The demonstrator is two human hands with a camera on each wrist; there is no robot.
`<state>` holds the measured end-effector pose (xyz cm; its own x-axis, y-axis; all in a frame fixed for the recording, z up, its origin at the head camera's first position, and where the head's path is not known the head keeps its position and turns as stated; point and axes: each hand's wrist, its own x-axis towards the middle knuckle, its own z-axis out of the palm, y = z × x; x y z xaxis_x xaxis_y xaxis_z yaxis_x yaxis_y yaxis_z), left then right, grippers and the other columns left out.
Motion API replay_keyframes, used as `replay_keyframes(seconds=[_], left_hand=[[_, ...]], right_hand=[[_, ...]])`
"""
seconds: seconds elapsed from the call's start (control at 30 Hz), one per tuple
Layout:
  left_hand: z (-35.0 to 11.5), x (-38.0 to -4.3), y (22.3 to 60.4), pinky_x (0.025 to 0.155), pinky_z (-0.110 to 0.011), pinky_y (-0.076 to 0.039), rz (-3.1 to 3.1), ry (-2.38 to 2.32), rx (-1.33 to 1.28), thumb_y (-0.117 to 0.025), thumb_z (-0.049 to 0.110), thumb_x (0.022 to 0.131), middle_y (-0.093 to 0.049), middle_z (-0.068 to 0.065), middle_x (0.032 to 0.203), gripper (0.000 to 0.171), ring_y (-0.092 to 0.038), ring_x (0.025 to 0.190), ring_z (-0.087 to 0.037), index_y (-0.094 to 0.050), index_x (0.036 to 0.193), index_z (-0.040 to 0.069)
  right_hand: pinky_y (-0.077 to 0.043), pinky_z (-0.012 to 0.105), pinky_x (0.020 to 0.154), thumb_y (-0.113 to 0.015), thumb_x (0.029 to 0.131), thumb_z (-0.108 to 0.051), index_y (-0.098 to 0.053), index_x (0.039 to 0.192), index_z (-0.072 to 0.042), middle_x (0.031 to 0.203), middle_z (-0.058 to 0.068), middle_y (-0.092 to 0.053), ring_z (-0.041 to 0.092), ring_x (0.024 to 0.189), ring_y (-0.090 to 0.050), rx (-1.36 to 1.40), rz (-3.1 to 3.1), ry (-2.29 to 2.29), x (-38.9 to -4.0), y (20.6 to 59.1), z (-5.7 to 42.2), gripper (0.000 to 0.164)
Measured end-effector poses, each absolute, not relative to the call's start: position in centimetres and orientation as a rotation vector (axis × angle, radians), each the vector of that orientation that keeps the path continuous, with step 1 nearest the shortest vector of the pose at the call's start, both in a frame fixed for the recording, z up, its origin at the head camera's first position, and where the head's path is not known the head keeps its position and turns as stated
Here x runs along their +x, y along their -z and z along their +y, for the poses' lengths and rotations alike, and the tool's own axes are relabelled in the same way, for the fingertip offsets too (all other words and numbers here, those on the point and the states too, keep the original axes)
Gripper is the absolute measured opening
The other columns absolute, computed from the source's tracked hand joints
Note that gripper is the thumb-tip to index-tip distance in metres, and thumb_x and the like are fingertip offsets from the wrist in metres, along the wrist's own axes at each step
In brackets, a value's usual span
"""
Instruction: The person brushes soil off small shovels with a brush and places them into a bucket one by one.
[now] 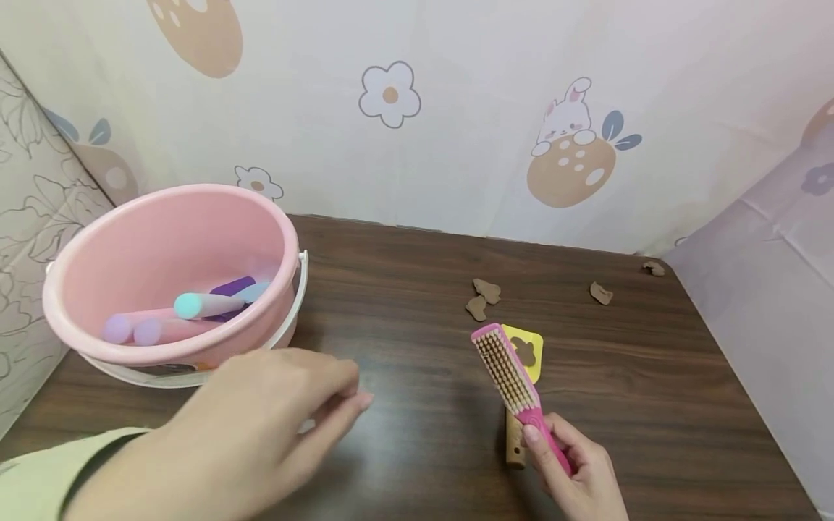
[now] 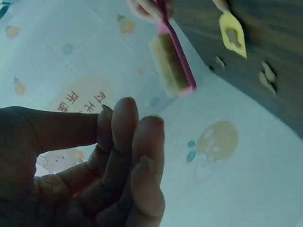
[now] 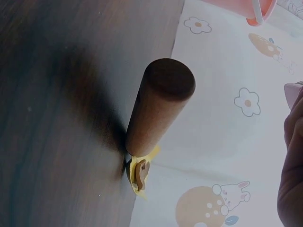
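In the head view my right hand [image 1: 578, 470] grips the handle of a pink brush [image 1: 504, 369], its pale bristles facing up and toward the left. Beneath the brush lies a small shovel with a yellow blade [image 1: 536, 349] and a brown wooden handle [image 1: 515, 449]; a flat brown piece [image 1: 523, 352] rests on the blade. My left hand [image 1: 274, 412] is raised in front of the pink bucket. In the left wrist view, the left thumb [image 2: 71, 126] meets the curled fingertips, with no object visible between them. The shovel's handle end looms large in the right wrist view.
A pink bucket [image 1: 172, 354] with a white handle stands at the left, holding several pastel-handled tools [image 1: 211, 304]. Brown fragments [image 1: 477, 308] lie behind the shovel, and others [image 1: 601, 293] toward the table's far right. A patterned curtain [image 1: 456, 145] hangs along the back edge.
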<state>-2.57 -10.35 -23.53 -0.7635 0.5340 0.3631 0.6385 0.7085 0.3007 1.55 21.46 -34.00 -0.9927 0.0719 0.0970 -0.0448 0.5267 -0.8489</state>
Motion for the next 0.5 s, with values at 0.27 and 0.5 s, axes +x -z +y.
replay_keyframes(seconds=[0.27,0.5], left_hand=[[-8.0,-2.9,25.8,0.047,-0.013,-0.024,-2.678,0.869,-1.027,-0.062,0.034,0.092,-0.021,0.023,0.055,0.04,-0.026,0.049,0.007,-0.036,0.061,0.029],[-5.7,-3.2,27.2,0.045,-0.011,-0.021,-2.741,1.103,-1.202,-0.064,0.027,0.089,-0.024,0.02,0.051,0.036,-0.025,0.046,0.008,-0.043,0.06,0.024]], right_hand=[[-0.029,0.02,0.031,-0.056,0.095,-0.006,-0.056,0.077,-0.009,0.05,-0.006,-0.038,-0.004,0.038,-0.033,-0.056,-2.646,-1.473,1.6,33.7,21.3,0.018],[-0.028,0.02,0.03,-0.055,0.095,-0.003,-0.056,0.079,-0.007,0.05,-0.005,-0.037,-0.003,0.037,-0.032,-0.013,-2.616,-1.503,1.7,33.9,21.5,0.017]])
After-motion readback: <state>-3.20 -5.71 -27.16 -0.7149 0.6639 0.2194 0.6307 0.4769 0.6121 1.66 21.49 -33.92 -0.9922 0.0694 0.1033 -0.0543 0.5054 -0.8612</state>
